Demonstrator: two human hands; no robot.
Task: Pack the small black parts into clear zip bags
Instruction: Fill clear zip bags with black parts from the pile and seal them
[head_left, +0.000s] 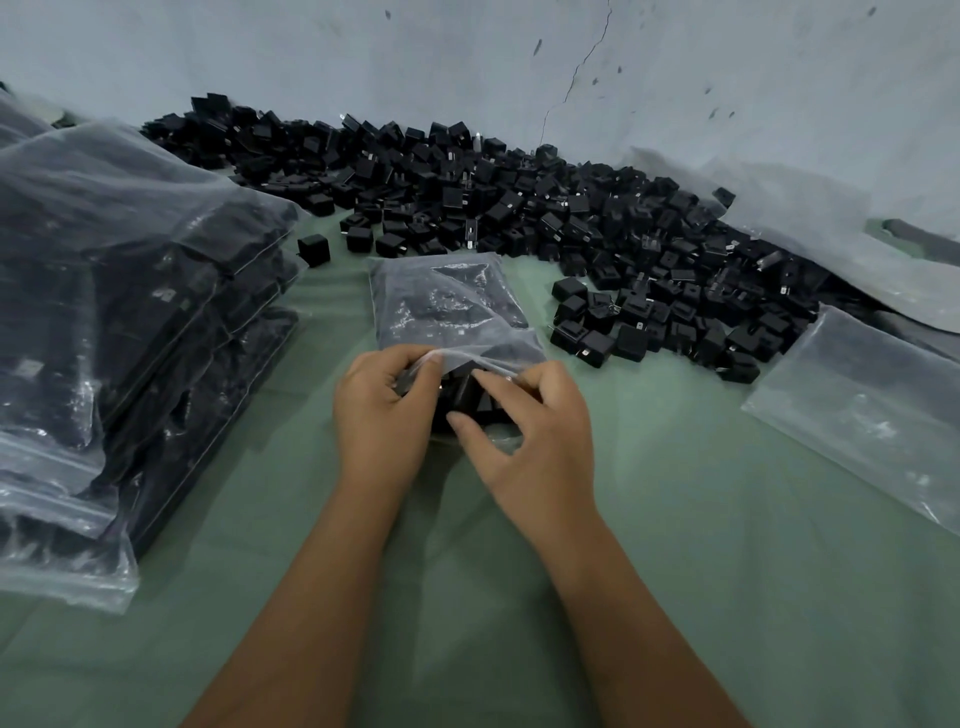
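A: Where's the bag being filled?

B: The clear zip bag (447, 306) lies mid-tabletop (675, 519), mouth toward the person, already dark with small black parts (467, 400). The left hand (384, 410) pinches the mouth's upper lip; the right hand (530, 431) pinches the lip on its side, thumb spread over the parts at the opening.

A: How should this step go?

B: I'd say push the parts well inside first — nothing caught in the zip — then press along the seal from one corner.

A: Other containers?

B: Stacked filled bags (104, 322) on the left hold black parts; an empty bag (872, 415) lies right. The loose pile (519, 208) spreads behind, against the wall (467, 62).
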